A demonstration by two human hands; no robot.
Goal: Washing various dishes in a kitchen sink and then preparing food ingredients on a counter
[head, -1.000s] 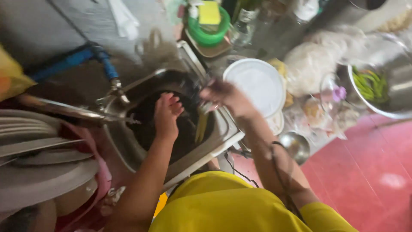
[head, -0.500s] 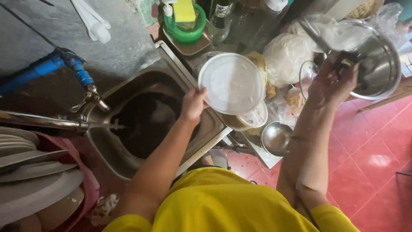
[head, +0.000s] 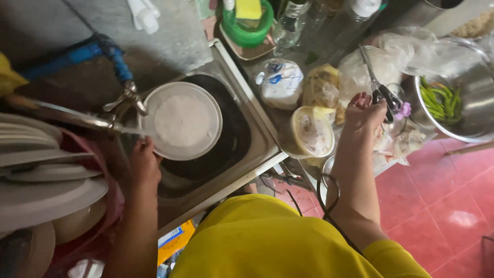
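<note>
Left hand [head: 144, 164] pinching the white plate [head: 181, 121] over the sink [head: 247, 139], right hand [head: 363, 110] closed on scissors [head: 383, 92] (a wet rim could slip).

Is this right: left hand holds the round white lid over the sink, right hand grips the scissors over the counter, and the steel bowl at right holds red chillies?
Not quite. The left hand holds the round white lid over the sink, and the right hand grips the scissors, but the steel bowl holds green pods, not red chillies. The head view shows this.
</note>
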